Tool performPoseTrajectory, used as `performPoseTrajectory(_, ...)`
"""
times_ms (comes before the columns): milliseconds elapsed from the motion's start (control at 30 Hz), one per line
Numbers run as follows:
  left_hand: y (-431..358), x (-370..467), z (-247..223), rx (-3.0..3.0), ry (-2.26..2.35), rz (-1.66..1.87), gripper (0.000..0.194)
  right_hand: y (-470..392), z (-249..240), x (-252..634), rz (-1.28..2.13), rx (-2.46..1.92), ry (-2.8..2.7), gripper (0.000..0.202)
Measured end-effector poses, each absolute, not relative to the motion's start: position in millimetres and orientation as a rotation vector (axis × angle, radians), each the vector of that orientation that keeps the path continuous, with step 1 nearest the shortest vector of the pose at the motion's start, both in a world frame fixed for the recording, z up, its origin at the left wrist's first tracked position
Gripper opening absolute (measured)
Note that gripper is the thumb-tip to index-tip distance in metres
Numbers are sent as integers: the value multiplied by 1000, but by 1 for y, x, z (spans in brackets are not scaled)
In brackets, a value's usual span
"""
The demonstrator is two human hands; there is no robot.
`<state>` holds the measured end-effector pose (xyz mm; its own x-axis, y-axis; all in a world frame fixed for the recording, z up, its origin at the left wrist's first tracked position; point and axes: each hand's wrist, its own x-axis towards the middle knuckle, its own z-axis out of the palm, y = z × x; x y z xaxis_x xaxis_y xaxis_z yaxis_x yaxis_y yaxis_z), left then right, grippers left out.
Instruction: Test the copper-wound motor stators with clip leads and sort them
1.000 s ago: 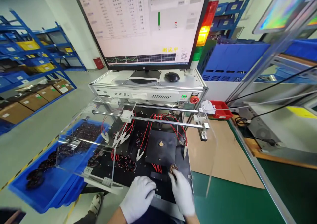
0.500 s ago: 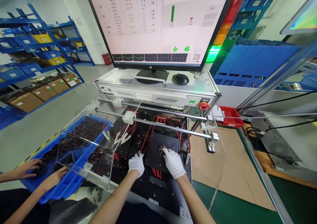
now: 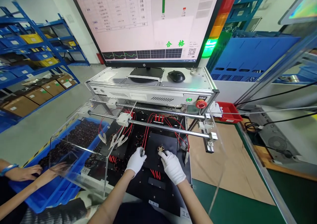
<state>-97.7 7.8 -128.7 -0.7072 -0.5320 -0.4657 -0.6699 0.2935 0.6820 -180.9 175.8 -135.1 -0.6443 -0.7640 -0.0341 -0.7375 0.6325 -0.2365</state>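
Reached over the black worktop to the raised black plate toward its right edge, with the left hand's fingers drawn together at the red leads by the plate's left edge, and with the right hand's fingertips close together at the wound ring near the plate's middle, too hidden to tell whether clamped on either. Looked light and stiff-cored, probably slightly slippery under gloves, with fine windings likely easy to snag; seemed best pinched lightly by the outer rim.
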Motion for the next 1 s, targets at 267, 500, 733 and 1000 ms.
performPoseTrajectory(267,26,-141,-125,-1293,1778,2383,14,177,-133,-180,-247,-1273,2686,42)
performPoseTrajectory(500,34,-150,-133,-1437,1474,2705,18,178,-130,-180,-244,-1284,2683,44)
performPoseTrajectory(733,42,-152,-127,-1440,1396,2740,23,177,-134,-179,-233,-1297,2697,44)
performPoseTrajectory(1000,41,-152,-124,-1408,1517,2679,23,178,-133,-179,-265,-1289,2709,44)
